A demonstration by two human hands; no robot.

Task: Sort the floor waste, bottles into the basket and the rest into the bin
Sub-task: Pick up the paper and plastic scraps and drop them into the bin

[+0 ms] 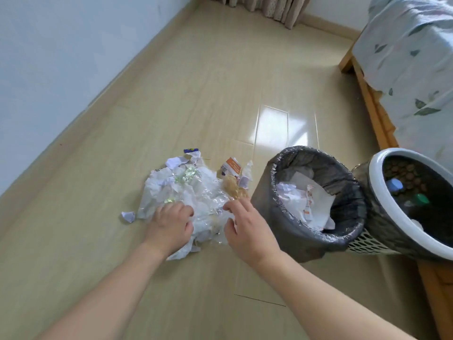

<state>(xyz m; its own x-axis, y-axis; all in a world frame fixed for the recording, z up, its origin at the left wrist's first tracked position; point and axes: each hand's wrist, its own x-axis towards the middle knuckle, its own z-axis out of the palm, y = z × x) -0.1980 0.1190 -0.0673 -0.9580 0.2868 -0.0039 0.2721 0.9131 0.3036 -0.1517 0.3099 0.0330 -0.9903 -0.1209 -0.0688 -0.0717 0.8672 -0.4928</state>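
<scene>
Head view: a pale wall (49, 69) is seen at the far left, above a glossy wood-plank floor (196, 94). A small crumpled paper scrap (128, 216) lies apart from a heap of waste (193, 190) made of wrinkled white paper and shiny clear plastic film. The left hand (171, 223) is pressed onto the near left edge of the heap, its fingers curled into the paper and film. An orange-and-white torn packet (231, 168) and a tan crinkled clump (234, 187) are seen at the heap's far right side. The right hand (247, 228) is laid on the heap's right edge, fingers loosely spread, nothing gripped. Just beside it stands a round bin (277, 209) lined with a grey plastic bag and holding crumpled paper. Touching the bin, a perforated basket (382, 192) with a white rim holds bottles, of which coloured caps are visible. A wooden-framed bed (372, 99) with a leaf-print sheet is at the right.
</scene>
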